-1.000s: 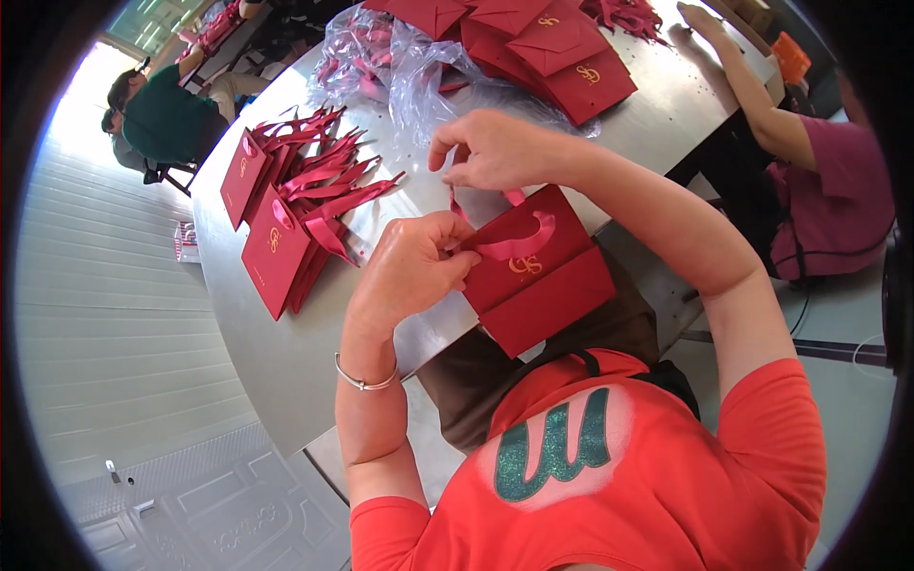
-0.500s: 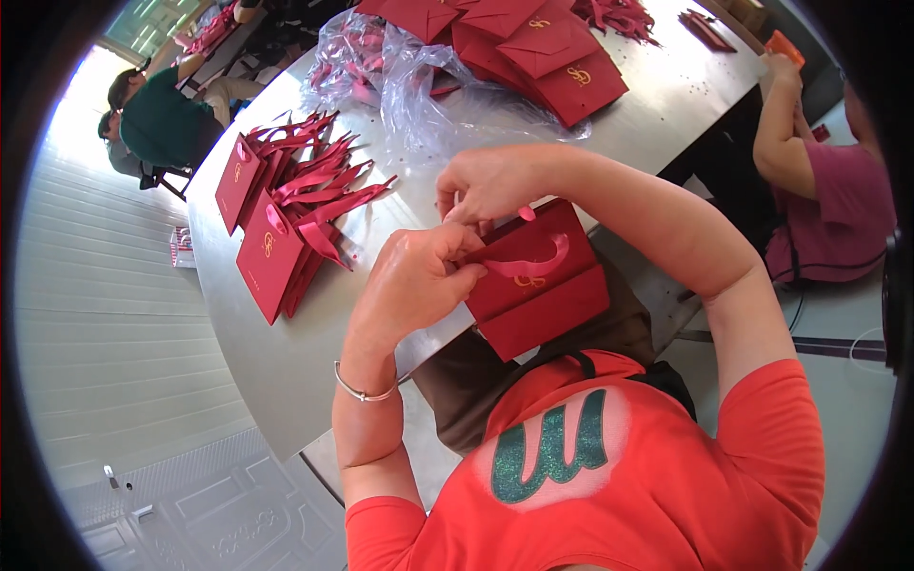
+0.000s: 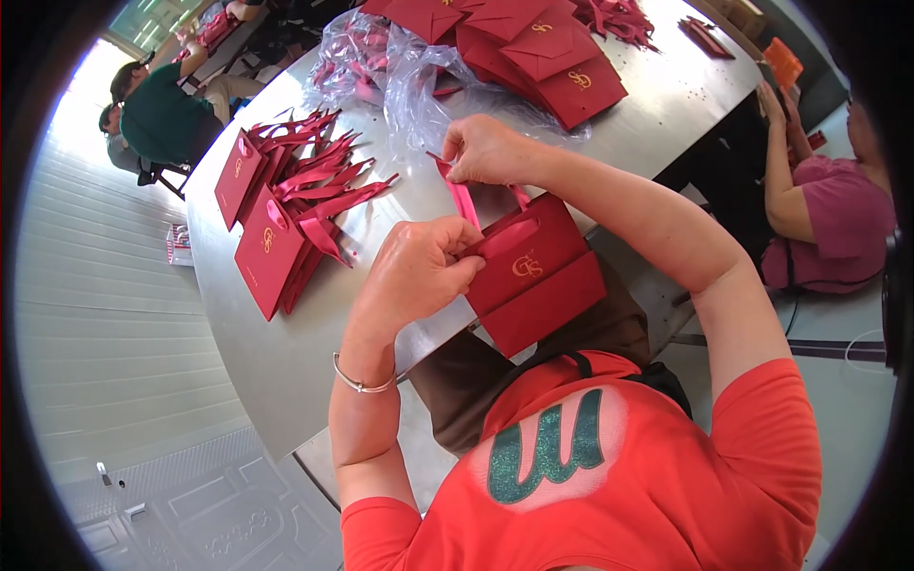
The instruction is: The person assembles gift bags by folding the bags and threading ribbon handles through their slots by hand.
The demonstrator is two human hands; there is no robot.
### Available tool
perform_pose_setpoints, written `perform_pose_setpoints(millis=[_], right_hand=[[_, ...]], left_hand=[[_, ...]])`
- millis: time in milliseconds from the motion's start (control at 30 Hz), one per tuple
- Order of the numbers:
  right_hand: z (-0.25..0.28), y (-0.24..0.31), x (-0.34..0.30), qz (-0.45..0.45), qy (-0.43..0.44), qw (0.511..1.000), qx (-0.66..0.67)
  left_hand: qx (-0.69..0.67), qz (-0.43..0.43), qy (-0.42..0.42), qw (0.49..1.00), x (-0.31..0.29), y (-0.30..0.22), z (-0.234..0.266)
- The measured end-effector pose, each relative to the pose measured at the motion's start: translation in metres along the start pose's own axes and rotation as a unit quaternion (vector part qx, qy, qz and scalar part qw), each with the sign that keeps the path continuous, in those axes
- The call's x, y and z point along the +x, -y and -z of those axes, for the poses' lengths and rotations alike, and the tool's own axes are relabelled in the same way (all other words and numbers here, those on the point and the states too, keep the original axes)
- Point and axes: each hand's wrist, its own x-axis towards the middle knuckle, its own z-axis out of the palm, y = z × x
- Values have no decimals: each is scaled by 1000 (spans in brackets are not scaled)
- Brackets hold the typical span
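A small red paper gift bag (image 3: 541,303) with a gold emblem rests at the table's near edge, over my lap. My left hand (image 3: 424,266) is closed on its upper left edge, thumb on the front face. Above the bag, my right hand (image 3: 486,152) pinches the end of a red ribbon (image 3: 462,202) and holds it up, away from the bag's opening. Another stretch of ribbon shows at the bag's top near its right side. The inside of the bag and my left fingertips are mostly hidden.
Left on the metal table (image 3: 238,333) stand several red bags (image 3: 269,249) with loose ribbons. Beyond my hands lie clear plastic wrap (image 3: 414,95) and a pile of flat red bags (image 3: 571,81). A person in purple (image 3: 828,209) sits at right; a person in green (image 3: 162,119) sits far left.
My right hand has moved up and away from the bag, drawing the ribbon out with it. The ribbon loop over the bag's front has pulled in. My left hand keeps its hold.
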Motion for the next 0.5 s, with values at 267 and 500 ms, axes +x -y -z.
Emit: perform_pose_setpoints(millis=[267,500], right_hand=[[-2,-5,3,10,-28,999,12],[2,3,1,12,-24,990,138]], left_hand=[[-83,13,18,996,3,5,1],[-98,54,41,993,7,11,9]])
